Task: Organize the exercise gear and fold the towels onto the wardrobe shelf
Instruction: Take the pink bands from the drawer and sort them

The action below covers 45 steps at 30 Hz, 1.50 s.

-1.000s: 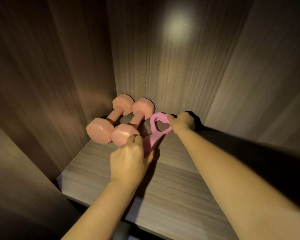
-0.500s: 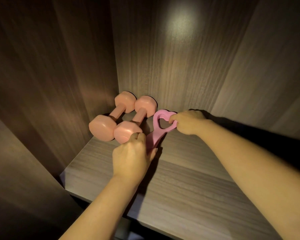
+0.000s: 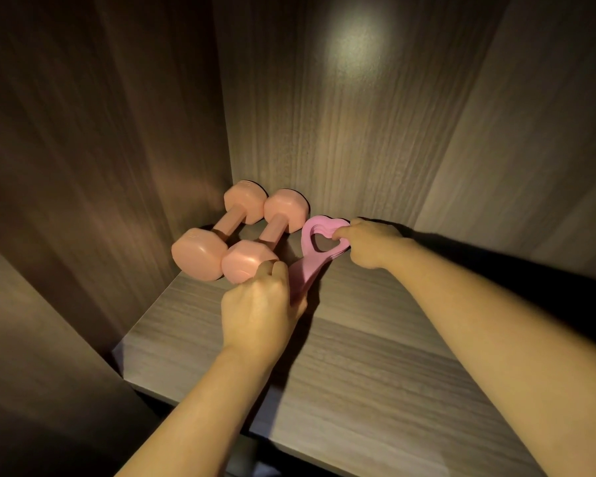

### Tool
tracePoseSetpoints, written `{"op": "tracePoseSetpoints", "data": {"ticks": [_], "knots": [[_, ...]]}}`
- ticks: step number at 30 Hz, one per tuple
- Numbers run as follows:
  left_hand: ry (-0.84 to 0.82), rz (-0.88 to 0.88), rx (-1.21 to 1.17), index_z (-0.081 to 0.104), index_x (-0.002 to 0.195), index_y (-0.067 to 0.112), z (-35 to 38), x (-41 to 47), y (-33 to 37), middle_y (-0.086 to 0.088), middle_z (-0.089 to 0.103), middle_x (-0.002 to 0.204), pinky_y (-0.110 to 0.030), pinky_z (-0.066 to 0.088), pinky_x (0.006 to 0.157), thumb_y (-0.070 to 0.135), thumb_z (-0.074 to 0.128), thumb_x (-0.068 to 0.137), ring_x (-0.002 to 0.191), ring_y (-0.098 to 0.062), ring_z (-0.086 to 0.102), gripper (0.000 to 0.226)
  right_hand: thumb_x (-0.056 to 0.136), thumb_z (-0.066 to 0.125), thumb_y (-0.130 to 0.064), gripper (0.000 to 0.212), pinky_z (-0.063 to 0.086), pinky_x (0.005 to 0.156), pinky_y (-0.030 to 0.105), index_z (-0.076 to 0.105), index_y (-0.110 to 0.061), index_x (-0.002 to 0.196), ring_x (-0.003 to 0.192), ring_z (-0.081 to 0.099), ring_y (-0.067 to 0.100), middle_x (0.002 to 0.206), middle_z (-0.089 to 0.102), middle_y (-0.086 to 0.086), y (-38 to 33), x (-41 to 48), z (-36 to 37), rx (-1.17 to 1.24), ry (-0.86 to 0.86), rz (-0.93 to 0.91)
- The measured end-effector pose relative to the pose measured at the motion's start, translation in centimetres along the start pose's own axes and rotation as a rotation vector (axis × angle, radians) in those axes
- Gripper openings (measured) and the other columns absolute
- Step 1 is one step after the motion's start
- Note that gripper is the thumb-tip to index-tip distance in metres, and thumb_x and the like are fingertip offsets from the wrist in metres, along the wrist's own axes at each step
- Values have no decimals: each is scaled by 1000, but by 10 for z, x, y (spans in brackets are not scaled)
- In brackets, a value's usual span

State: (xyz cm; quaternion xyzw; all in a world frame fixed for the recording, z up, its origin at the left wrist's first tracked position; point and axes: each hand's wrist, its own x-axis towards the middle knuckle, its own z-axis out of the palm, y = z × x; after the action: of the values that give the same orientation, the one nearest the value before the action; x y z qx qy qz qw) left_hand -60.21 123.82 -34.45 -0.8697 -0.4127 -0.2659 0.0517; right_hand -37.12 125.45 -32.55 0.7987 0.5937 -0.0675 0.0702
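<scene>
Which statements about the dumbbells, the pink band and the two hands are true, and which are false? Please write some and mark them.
1. The two dumbbells lie side by side in the back left corner of the shelf. True.
2. The right hand holds a dumbbell. False: it pinches the heart-shaped loop of the pink band.
3. The left hand grips the band's near end. True.
4. A folded towel lies on the shelf. False: no towel is in view.

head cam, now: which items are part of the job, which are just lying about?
Job: left dumbbell, right dumbbell, heart-loop pink band held by left hand and right hand, wardrobe shelf.
Lying about: only wardrobe back panel and side panel; no towels in view.
</scene>
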Motion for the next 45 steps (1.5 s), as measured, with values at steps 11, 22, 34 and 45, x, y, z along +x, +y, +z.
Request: {"op": "tracePoseSetpoints", "data": {"ticks": [11,22,34,45], "knots": [[109,65,123,67,101,11,6,-3,-7,-17,56,119,-51,38,83,41,78,73,117,-36,48,42,90,44,1,60,44,85,34,51,-34,137,109,49,26,125,41,5,1,-5,10,225,81,-5],[-90,146,169,59,131,16,13,-4,-9,-13,42,149,-68,19,110,24,81,75,145,-31,27,60,86,43,1,26,47,85,35,63,-13,94,94,55,29,95,57,9,-24,-2,26,1340,321,450],[-210,139,255,24,152,22,3,-5,-7,-13,5,163,-65,3,114,51,59,89,150,-33,-4,78,94,53,-16,31,42,70,20,56,-14,125,91,57,18,114,60,7,-20,-41,21,873,287,310],[-441,67,271,7,155,19,-109,-62,33,-13,-3,163,-65,-4,113,57,45,93,149,-33,-9,83,101,40,-35,62,14,119,48,12,-25,155,149,5,28,163,6,2,-28,-221,-23,266,-22,226]]}}
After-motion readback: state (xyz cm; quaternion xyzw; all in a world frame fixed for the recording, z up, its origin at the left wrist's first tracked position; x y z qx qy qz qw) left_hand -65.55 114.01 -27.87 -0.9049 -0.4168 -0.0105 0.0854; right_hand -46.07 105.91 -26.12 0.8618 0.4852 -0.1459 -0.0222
